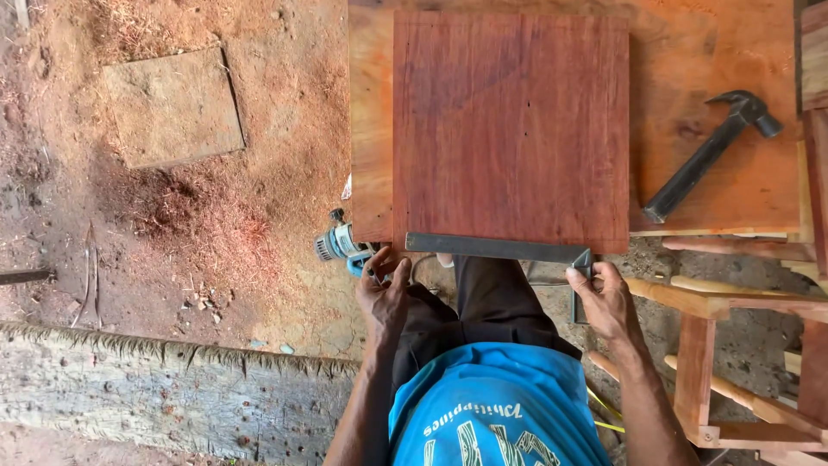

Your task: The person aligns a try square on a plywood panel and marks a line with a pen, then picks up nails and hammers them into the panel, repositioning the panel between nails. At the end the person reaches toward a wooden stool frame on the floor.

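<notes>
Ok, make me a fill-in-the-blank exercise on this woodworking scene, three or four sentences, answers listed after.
1. The right hand grips the corner of a metal ____ laid along the near edge of the reddish board.
2. To the right of that board, on the wooden surface, lies a black ____.
3. The left hand is nearest a ____-coloured power tool.
4. The ground on the left is covered in reddish ____.

Missing words: square; hammer; blue; sawdust
</notes>
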